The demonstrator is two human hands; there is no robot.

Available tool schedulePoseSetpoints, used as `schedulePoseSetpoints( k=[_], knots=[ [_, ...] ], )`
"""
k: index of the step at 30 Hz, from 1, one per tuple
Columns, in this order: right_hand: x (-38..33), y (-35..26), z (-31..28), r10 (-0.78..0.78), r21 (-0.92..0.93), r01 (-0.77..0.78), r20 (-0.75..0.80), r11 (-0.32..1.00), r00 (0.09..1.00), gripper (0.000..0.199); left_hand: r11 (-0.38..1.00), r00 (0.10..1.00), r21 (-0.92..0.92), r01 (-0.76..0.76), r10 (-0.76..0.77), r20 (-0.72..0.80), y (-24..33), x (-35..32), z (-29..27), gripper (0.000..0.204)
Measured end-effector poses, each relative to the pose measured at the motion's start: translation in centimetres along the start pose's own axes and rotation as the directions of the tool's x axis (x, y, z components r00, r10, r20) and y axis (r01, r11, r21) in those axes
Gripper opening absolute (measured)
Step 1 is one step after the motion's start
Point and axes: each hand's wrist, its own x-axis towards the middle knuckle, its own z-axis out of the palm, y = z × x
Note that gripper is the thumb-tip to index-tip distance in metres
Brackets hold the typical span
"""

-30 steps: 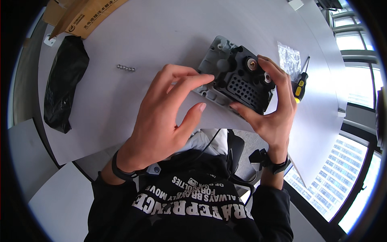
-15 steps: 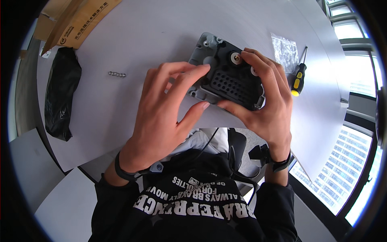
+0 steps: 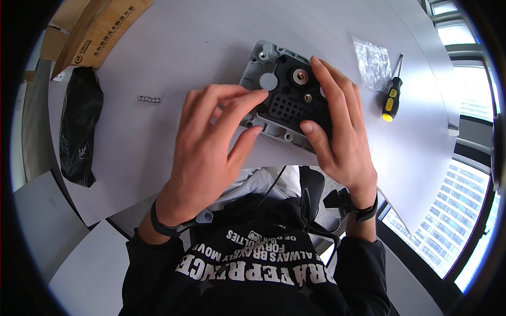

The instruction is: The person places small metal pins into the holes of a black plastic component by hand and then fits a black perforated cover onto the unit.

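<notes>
A grey housing (image 3: 253, 71) lies tilted on the table in front of me, with a black insert (image 3: 285, 107) sitting in or on it. The insert has rows of small holes and round metal contacts (image 3: 300, 77). My right hand (image 3: 342, 126) spans the insert's right side, thumb at its near edge and fingers along the far right, and holds it. With fingers apart, my left hand (image 3: 208, 131) reaches over the housing's left side. Its index fingertip meets the insert's left edge near a pale round disc (image 3: 268, 81); its thumb hovers by the housing's near edge.
A short row of small metal parts (image 3: 149, 99) lies left of my left hand. Farther left are a black plastic bag (image 3: 80, 126) and a cardboard box (image 3: 113, 32). To the right rest a clear bag (image 3: 372, 63) and a black-and-yellow screwdriver (image 3: 391, 100).
The insert now sits better aligned with the housing, and the pale disc and the housing's near rim show more. My right thumb has moved from the near edge up onto the insert.
</notes>
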Motion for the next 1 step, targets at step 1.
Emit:
schedulePoseSetpoints(
  k=[1],
  knots=[
    [-0.06, 0.1, 0.09, 0.009, -0.009, -0.009, 0.001, 1.0, 1.0, 0.079, 1.0, 1.0, -0.001, -0.006, 0.006, -0.005, -0.06, 0.02, 0.09, 0.052]
  ],
)
